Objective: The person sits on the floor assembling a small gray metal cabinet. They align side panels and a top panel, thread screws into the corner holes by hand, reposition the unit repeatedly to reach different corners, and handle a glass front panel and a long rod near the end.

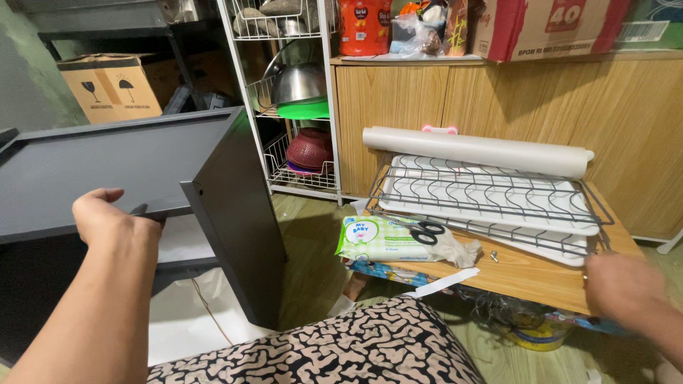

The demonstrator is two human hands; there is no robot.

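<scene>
While both hands are spread apart, the scene reads like this:

Left hand: fingers curled over the near edge of a dark grey panel; it holds that edge.
Grey panel: a flat board with an upright side piece joined at its right end, well to the left of the right hand.
Right hand: blurred, at the near right corner of the wooden bench; I cannot tell whether it is open or closed, or whether it holds anything.
Just left of the right hand: a black wire rack lying over white trays, a roll of white sheet behind them, a small screw on the bare wood.
Between the hands: a pack of wet wipes with black scissors on top.
Risk: held by one hand only, the panel could tip or twist at its joint, in my judgement.
Risk: the screw may roll off if the bench is jolted.
Hidden: the panel's left end runs out of view; its underside and fixings do not show.
Hard to make out: the clutter under the bench.
</scene>
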